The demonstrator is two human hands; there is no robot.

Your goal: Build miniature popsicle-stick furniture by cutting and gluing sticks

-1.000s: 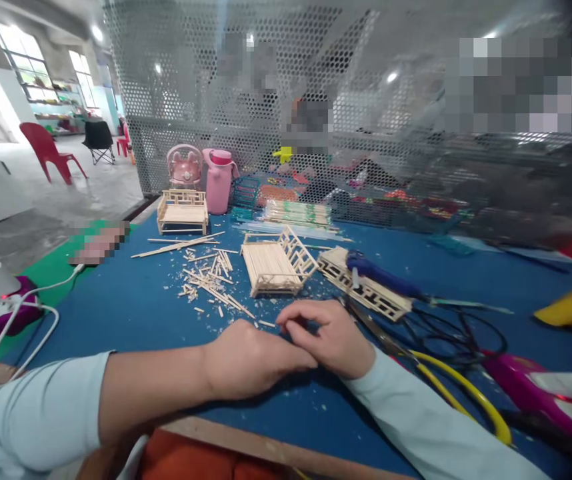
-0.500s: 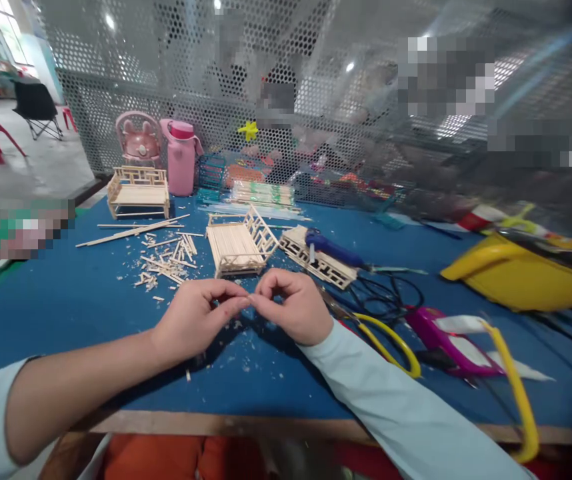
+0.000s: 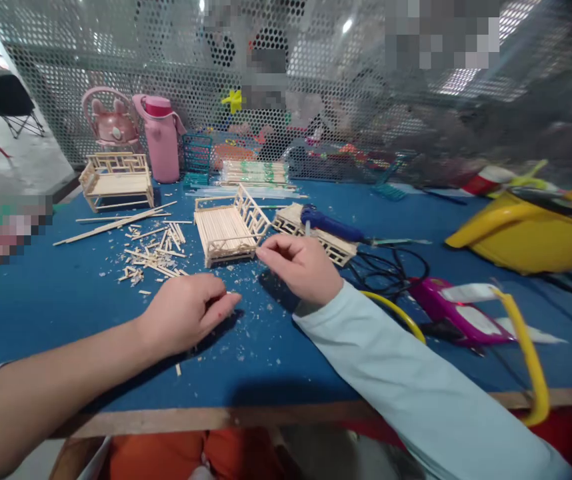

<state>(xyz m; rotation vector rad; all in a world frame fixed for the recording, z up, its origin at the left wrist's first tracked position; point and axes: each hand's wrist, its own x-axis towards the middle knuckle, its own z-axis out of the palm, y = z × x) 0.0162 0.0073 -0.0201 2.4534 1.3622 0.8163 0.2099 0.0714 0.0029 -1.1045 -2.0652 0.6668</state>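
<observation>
My left hand (image 3: 181,312) hovers over the near part of the blue table, thumb and curled fingers pinched together; whatever may be between them is too small to make out. Further right, my right hand (image 3: 307,268) is also in a pinch, its fingertips at the near right corner of a small bench made of wooden sticks (image 3: 225,230). Whether they touch the bench or hold a tiny piece, I cannot tell. Behind my right hand lies a flat stick-built frame (image 3: 333,248), with a blue glue gun (image 3: 333,224) resting on it. Cut stick pieces (image 3: 159,253) lie scattered beyond my left hand.
A second small stick bench (image 3: 119,183) stands at the back left beside a pink bottle (image 3: 163,143). Long sticks (image 3: 111,225) lie before it. To the right are black cable (image 3: 391,270), yellow-handled scissors (image 3: 401,313), a magenta tool (image 3: 459,313) and a yellow container (image 3: 526,233).
My hands have come apart from meeting fingertips. The right one has moved forward to the near bench's corner, while the left has drawn slightly back. The whole view has shifted a little.
</observation>
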